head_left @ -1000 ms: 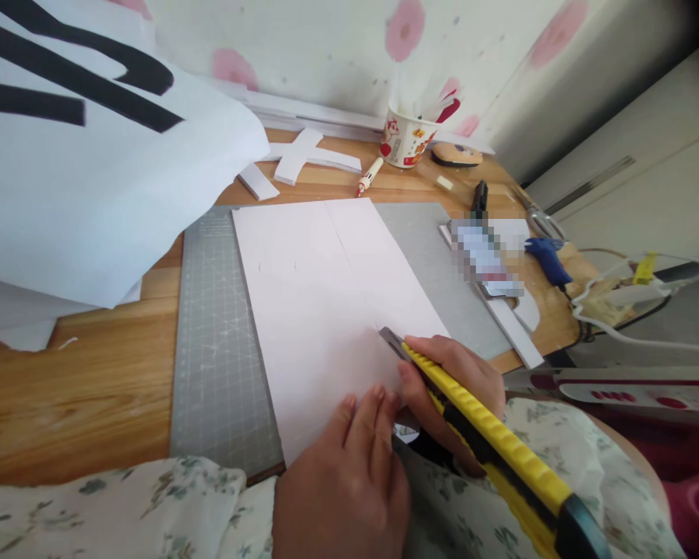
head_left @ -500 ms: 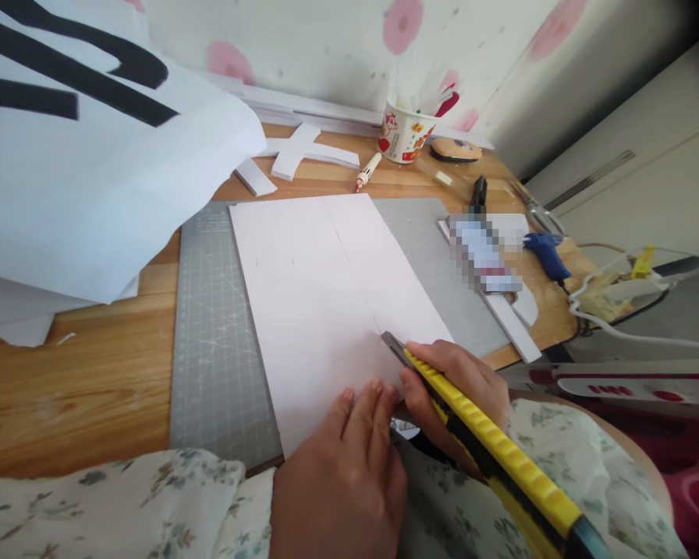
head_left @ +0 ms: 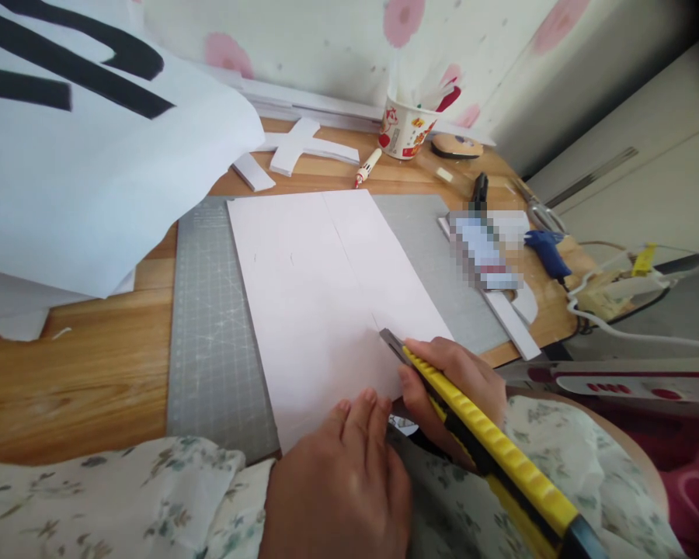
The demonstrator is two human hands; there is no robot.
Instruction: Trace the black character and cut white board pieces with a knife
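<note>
A white board (head_left: 320,310) lies on a grey cutting mat (head_left: 215,334), with a thin line running down its right part and two short marks at its left. My right hand (head_left: 451,388) is closed around a yellow and black utility knife (head_left: 495,450). The knife's blade tip touches the board at the lower end of the line. Flat on the board's near end, with fingers stretched out, rests my left hand (head_left: 349,473); it holds nothing.
Large white sheets with black strokes (head_left: 122,163) rise at the left. Behind the mat are cut white strips (head_left: 297,147), a marker (head_left: 366,167) and a paper cup (head_left: 405,128) of pens. A blurred phone (head_left: 483,252) and a blue glue gun (head_left: 547,252) lie at the right.
The view has shifted slightly. Both hands stay in nearly the same places on the board; the left fingers sit a touch lower, and the blade tip is still at the line.
</note>
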